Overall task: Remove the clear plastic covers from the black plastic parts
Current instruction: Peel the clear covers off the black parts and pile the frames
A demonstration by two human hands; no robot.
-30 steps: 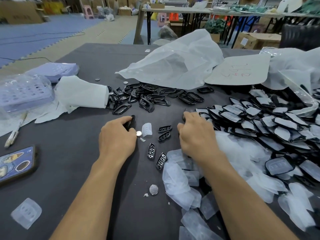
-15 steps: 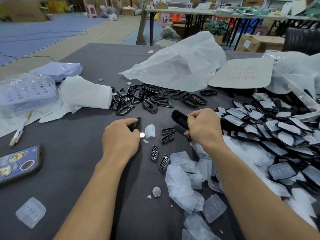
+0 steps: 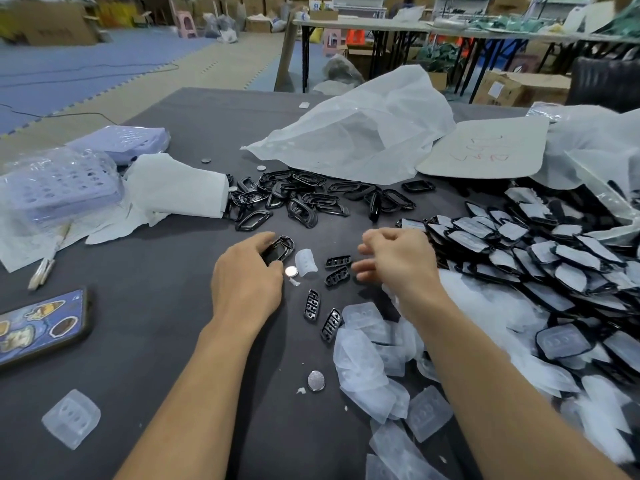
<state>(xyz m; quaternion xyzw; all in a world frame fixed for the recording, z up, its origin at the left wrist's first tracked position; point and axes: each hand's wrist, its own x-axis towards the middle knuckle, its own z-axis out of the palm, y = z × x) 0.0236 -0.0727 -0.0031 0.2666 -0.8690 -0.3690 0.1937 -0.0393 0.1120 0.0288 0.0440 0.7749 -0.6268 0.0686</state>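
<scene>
While my left hand (image 3: pixel 247 282) pinches a black part (image 3: pixel 280 248) low over the worktop (image 3: pixel 138 323), my right hand (image 3: pixel 398 261) hangs loose-fingered and empty beside the heap of covered parts (image 3: pixel 512 233). I judge the job partway done: bare frames (image 3: pixel 301 199) are piled behind, peeled clear covers (image 3: pixel 363 362) lie near me, and many covered ones remain.

Head view. A single wide-angle camera, worn on the person's head at the near edge of the dark table (image 3: pixel 156 323), faces forward and down along the tabletop. It sits close: both forearms enter from the bottom edge, with the left hand (image 3: pixel 247 282) and right hand (image 3: pixel 398 268) near the centre. Lens curvature compresses the background, where a long table (image 3: pixel 381 26) stands, probably well behind.
</scene>
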